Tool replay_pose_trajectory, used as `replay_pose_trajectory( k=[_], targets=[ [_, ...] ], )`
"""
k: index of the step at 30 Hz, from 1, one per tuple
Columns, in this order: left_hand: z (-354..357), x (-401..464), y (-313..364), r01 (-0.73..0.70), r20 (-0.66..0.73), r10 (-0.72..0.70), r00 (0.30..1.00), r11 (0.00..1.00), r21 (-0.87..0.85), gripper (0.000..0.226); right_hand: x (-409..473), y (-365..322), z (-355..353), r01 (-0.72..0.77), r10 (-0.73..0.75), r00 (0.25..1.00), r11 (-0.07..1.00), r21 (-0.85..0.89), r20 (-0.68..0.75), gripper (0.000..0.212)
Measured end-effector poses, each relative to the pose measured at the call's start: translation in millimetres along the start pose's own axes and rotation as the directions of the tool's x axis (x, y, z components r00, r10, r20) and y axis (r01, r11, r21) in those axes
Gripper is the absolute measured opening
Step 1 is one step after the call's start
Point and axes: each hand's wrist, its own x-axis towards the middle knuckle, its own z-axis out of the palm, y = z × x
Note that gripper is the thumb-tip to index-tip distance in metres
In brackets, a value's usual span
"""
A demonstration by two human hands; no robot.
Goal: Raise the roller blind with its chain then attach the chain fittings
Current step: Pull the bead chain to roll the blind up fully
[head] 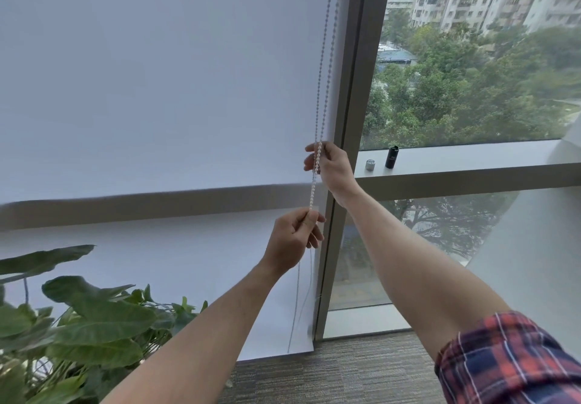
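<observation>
Blind: one white roller blind (157,89), covering the left of the frame down to the floor.
Chain: one beaded chain (327,57), two strands, centre.
Fittings: two, black cylinder (391,157) and silver cap (370,164), on the sill (471,158), centre right.
Right hand (330,167): raised, fingers closed around both strands.
Left hand (294,240): lower, pinching the chain.

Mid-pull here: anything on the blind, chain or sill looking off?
Nothing broken. Blind hangs fully down to the floor. Both hands hold the chain: right hand above left hand. Two small cylinders, black and silver, stand loose on the sill.
</observation>
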Motion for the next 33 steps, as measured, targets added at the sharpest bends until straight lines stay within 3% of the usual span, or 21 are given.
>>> replay_pose_trajectory(
  k=[5,10,13,17,21,28,33],
  targets=[
    [-8,12,-4,0.039,-0.193,-0.021,0.981,0.995,0.094,0.028,-24,4,-5,0.041,-0.039,0.997,0.998,0.036,-0.063,0.031],
    [-4,33,2,0.089,-0.307,-0.025,0.951,0.976,0.199,0.03,-50,11,-12,0.057,-0.059,0.993,0.998,-0.027,-0.102,0.032],
    [8,43,7,0.109,-0.412,0.007,0.911,0.96,0.257,0.019,-67,19,-11,0.074,-0.083,0.99,0.994,-0.081,-0.117,0.035],
    [24,42,15,0.143,-0.507,-0.032,0.861,0.973,0.181,0.037,-82,22,-13,0.092,-0.105,0.982,0.992,-0.087,-0.155,0.036],
    [33,39,20,0.114,-0.501,-0.034,0.865,0.985,0.129,0.046,-94,25,-17,0.101,-0.114,0.972,0.992,-0.076,-0.203,0.034],
    [49,35,26,-0.069,-0.258,0.062,0.964,0.997,-0.017,0.014,-109,27,-9,0.082,-0.088,0.971,0.996,-0.037,-0.222,0.032],
    [54,29,27,-0.103,-0.185,0.088,0.979,0.992,-0.074,0.014,-121,47,-7,0.049,-0.062,0.973,0.997,-0.064,-0.224,0.026]
  ],
)
